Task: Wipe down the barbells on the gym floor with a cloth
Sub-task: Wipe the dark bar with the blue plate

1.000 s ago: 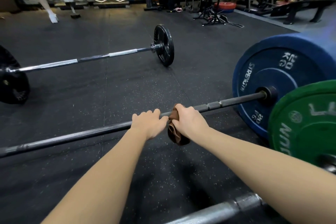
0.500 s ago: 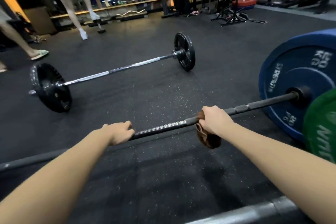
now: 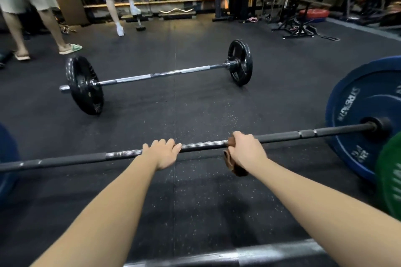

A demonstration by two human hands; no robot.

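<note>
Barbell, dark-shafted, lies across the gym floor directly in front of me, with both my hands on its shaft. My right hand grips the shaft from above through the brown cloth. The fingers are curled round cloth and shaft together, and a loose fold of cloth hangs below the hand. My left hand sits on the shaft just to the left, fingers curled over the top of the bar. A short stretch of ribbed shaft shows between the two hands.

To the right, the shaft runs into a blue plate. A green plate stands nearer to me, cut off by the frame edge. Part of another blue plate shows at the shaft's left end.

A second barbell, silver-shafted with black plates, lies farther off on the floor, roughly parallel. A grey bar crosses the bottom edge, close to me. The legs of two people are visible at the far side.
</note>
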